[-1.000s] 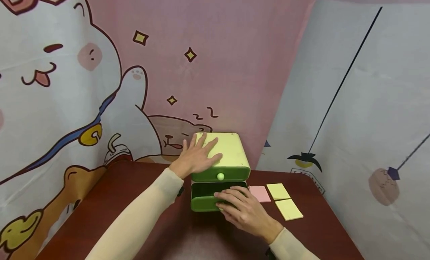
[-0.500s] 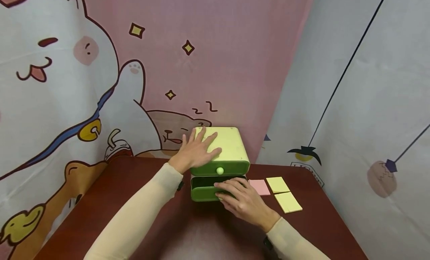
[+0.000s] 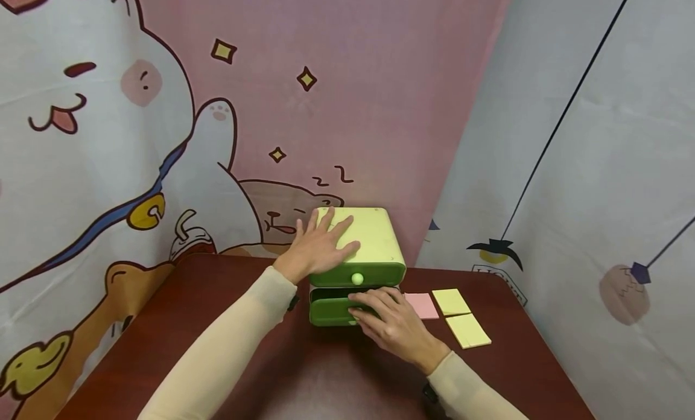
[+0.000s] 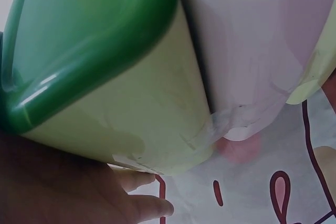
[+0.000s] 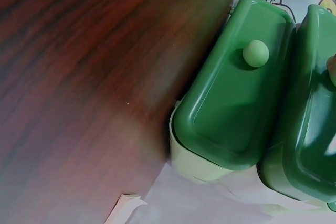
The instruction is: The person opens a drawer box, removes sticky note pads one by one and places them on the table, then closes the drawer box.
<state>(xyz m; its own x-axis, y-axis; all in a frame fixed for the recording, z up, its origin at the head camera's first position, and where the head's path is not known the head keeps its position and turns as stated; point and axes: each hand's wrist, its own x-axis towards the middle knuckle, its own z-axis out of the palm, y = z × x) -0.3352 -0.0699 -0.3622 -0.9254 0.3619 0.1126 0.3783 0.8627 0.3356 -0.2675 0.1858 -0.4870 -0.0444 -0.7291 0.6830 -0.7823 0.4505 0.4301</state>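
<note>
A two-tier drawer box with a pale yellow-green top (image 3: pixel 374 236) stands at the back of the table. My left hand (image 3: pixel 315 251) rests spread on its top left; in the left wrist view, part of that hand (image 4: pixel 63 190) shows beside the casing. The upper drawer (image 3: pixel 328 278) is closed and has a round knob (image 3: pixel 357 279). Below it the lower drawer (image 3: pixel 327 312) sticks out a little, with a dark gap above its front. Fingers of my right hand (image 3: pixel 393 326) lie against that front, nearly straight, partly covering it. The right wrist view shows two green drawer fronts (image 5: pixel 226 108).
Right of the box lie a pink sticky-note pad (image 3: pixel 423 306) and two yellow pads (image 3: pixel 450 302). The dark red-brown table (image 3: pixel 217 287) extends around them. Cartoon-printed cloth (image 3: pixel 380 106) hangs close behind the box and along the sides.
The lower drawer has slid further into the box, with my right hand moving along at its front. My left hand has stayed on top. The head view has shifted slightly.
</note>
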